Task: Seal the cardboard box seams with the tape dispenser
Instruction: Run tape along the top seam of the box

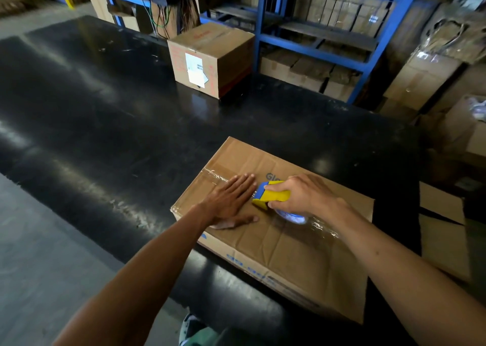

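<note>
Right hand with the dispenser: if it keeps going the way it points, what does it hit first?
Likely the left hand: its fingertips lie flat just ahead of the tape dispenser held by the right hand.

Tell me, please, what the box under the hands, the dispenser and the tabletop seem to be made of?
Cardboard box: brown corrugated-looking cardboard, matte and creased, with glossy clear tape along the seam. Tape dispenser: probably hard plastic, smooth yellow and blue. Table: black and glossy with scuffs; the material is unclear.
</note>
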{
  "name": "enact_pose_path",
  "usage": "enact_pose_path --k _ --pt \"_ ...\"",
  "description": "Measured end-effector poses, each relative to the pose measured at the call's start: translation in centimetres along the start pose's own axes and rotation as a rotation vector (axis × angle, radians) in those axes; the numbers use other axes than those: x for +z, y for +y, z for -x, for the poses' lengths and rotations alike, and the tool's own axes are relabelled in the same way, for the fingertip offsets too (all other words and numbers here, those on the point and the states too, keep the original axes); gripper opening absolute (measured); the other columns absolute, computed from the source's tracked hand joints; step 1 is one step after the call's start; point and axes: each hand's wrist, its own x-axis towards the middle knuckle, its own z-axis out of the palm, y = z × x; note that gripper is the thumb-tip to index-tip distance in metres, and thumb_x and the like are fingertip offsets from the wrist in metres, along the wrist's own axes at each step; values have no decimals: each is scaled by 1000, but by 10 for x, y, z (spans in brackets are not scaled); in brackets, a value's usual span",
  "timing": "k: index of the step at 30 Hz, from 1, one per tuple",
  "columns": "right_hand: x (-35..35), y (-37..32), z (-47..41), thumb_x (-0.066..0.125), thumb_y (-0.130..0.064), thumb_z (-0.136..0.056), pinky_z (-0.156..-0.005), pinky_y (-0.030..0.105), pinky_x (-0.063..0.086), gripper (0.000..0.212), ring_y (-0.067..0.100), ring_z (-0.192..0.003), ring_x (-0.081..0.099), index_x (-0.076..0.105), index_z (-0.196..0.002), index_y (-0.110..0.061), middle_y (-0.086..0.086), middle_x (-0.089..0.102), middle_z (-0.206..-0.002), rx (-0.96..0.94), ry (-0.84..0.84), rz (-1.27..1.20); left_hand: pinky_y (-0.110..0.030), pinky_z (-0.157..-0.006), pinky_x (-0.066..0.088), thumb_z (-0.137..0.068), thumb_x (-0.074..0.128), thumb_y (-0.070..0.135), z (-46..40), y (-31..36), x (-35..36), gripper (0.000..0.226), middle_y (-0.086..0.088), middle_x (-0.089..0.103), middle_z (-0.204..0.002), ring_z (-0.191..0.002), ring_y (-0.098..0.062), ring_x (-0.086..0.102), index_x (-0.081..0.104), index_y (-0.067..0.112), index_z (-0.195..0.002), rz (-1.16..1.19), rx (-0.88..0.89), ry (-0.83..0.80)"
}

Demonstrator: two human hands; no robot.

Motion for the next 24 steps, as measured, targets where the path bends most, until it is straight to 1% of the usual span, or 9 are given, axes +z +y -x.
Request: enact_pose_path --k 3,8,9,13,16,18,20,22,24 --pt "0 2 6 54 -71 -76 -73 31 39 57 26 -104 61 52 -130 -55 4 68 -110 -23 19 9 -36 -124 -10 -87 7 82 1 -3 0 101 -8 -16 -165 -152 -20 -19 -10 13 -158 24 -4 16" --pt "-8 21 31 54 -72 -75 -72 31 43 57 25 -104 62 53 -129 -55 0 69 -113 -55 -62 33 -35 -123 -12 -90 18 79 2 -1 -3 98 -6 -20 -164 -151 -20 -20 -12 16 -158 34 5 -15" --pt "-9 32 42 54 -73 -74 -73 32 44 56 25 -106 62 53 -128 -56 -2 68 -116 -41 -87 54 -36 -123 -11 -90 17 79 2 -2 -2 97 -7 -20 -164 -151 -20 -20 -13 16 -158 36 6 -18" --pt "-8 68 87 52 -80 -69 -88 35 49 60 24 -116 59 47 -126 -65 -7 63 -130 99 -141 49 -38 -125 -9 -91 17 80 0 -1 -2 96 -7 -20 -164 -151 -20 -22 -15 17 -157 35 22 -23" --pt "-5 67 87 50 -79 -72 -88 36 47 57 24 -117 58 50 -127 -61 -7 64 -128 87 -113 91 -44 -125 -6 -91 15 81 -1 2 -7 99 -9 -24 -163 -150 -21 -25 -18 15 -156 13 -3 -67" --pt "-8 63 81 52 -77 -73 -82 35 42 56 23 -115 58 54 -126 -58 -7 65 -126 65 -103 98 -47 -124 -7 -88 14 84 -6 19 -13 105 -14 -27 -161 -149 -26 -27 -18 10 -156 24 -23 -77" --pt "-11 64 79 55 -75 -72 -75 33 37 57 23 -113 58 56 -125 -56 -7 65 -124 56 -97 88 -47 -124 -10 -86 17 85 -18 56 -11 110 -18 -24 -161 -149 -29 -26 -12 6 -157 62 51 -49" --pt "-11 64 81 55 -74 -71 -72 32 35 57 23 -113 58 54 -126 -58 -7 66 -122 47 -101 95 -48 -124 -6 -85 15 85 -30 95 -1 111 -18 -16 -164 -152 -28 -21 -6 4 -158 84 107 -14" --pt "-8 64 84 54 -74 -72 -71 31 34 57 24 -113 58 53 -126 -59 -6 66 -122 51 -99 87 -48 -124 1 -83 10 86 -37 112 7 111 -14 -11 -166 -153 -26 -16 -3 6 -159 98 85 -6"
